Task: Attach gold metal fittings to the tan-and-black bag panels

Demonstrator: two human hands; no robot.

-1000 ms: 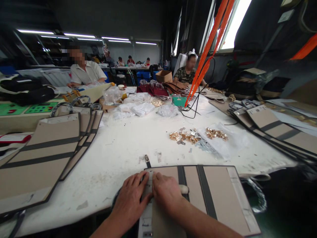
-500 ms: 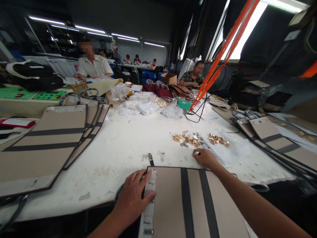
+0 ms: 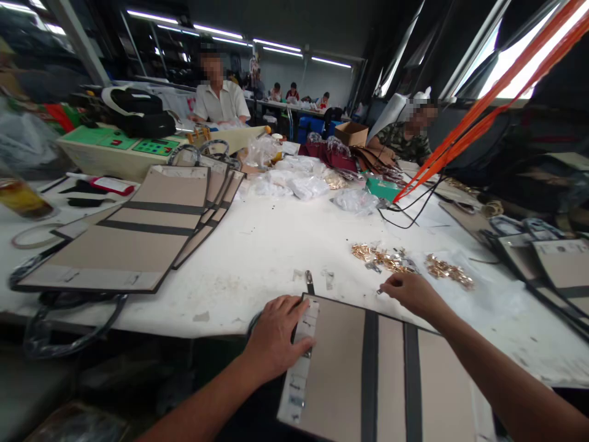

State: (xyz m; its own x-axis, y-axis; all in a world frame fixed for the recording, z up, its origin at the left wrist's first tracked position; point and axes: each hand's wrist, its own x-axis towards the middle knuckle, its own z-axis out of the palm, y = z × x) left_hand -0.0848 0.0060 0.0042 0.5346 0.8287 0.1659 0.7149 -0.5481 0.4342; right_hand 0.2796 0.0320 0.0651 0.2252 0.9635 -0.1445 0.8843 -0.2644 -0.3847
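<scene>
A flat beige bag (image 3: 340,368) with dark straps and a white strip along its left edge lies before me, partly over the table's front edge. My left hand (image 3: 278,334) rests on that edge, fingers stretched out and thumb on the white strip. Just beyond the bag's far edge, my right hand (image 3: 407,293) pinches a small metal piece (image 3: 380,291) at its fingertips. A dark tab with a metal end (image 3: 309,281) sticks out from the bag's far left corner. Loose gold metal pieces (image 3: 384,256) lie in a heap past my right hand.
Finished-looking beige bags (image 3: 138,239) overlap at left, and more bags (image 3: 561,264) lie at right. A second gold heap (image 3: 448,271) sits on clear plastic. Plastic packets (image 3: 308,184) and a green box (image 3: 381,189) stand farther back. Orange cords (image 3: 478,129) hang at right. Co-workers sit beyond.
My view has swung left, so things sit farther right. A small metal piece now shows at my right fingertips, which stay near the heap. My left hand remains on the bag's edge.
</scene>
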